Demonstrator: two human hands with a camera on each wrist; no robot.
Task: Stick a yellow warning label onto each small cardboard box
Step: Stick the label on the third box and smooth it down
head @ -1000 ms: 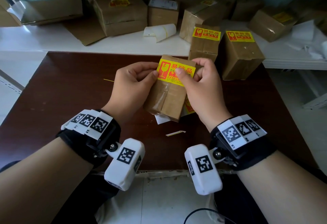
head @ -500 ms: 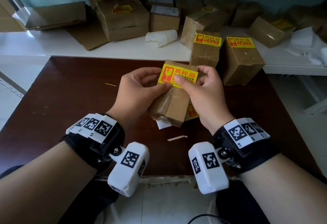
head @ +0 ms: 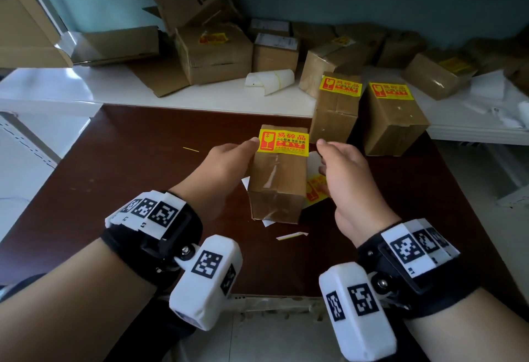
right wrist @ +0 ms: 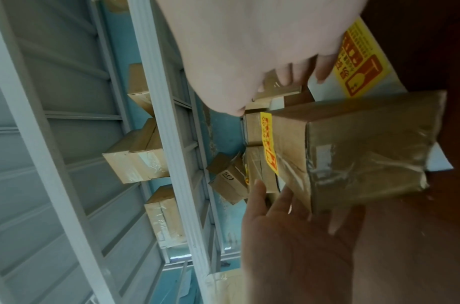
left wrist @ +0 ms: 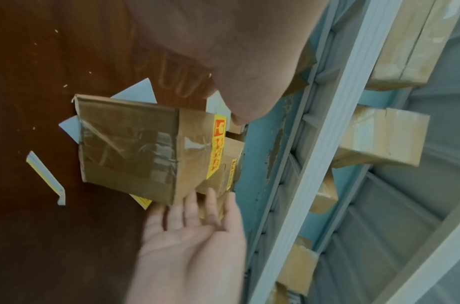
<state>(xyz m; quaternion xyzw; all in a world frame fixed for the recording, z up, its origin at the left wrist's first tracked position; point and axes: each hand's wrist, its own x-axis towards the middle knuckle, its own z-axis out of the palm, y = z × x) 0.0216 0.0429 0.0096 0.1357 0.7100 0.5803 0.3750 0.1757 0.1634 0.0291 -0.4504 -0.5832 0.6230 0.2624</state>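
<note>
A small taped cardboard box (head: 276, 181) stands upright on the brown table (head: 128, 178), with a yellow warning label (head: 283, 144) stuck across its top. My left hand (head: 226, 163) lies against the box's left side with straight fingers, its thumb tip beside the label's left edge. My right hand (head: 340, 167) hovers just right of the box, fingers relaxed and holding nothing. The right wrist view shows the box (right wrist: 353, 154), its label (right wrist: 269, 144) and the left hand's fingers (right wrist: 286, 197) touching it. A sheet of labels (head: 316, 191) lies partly under the box.
Two labelled boxes (head: 335, 112) (head: 393, 121) stand at the table's back right. A curled white backing sheet (head: 270, 80) and several boxes (head: 213, 52) crowd the white shelf behind. A paper scrap (head: 292, 235) lies in front of the box.
Both thumbs have come off the label. The box has gone from tilted in both hands to standing on the table. The right hand has drawn away to the right.
</note>
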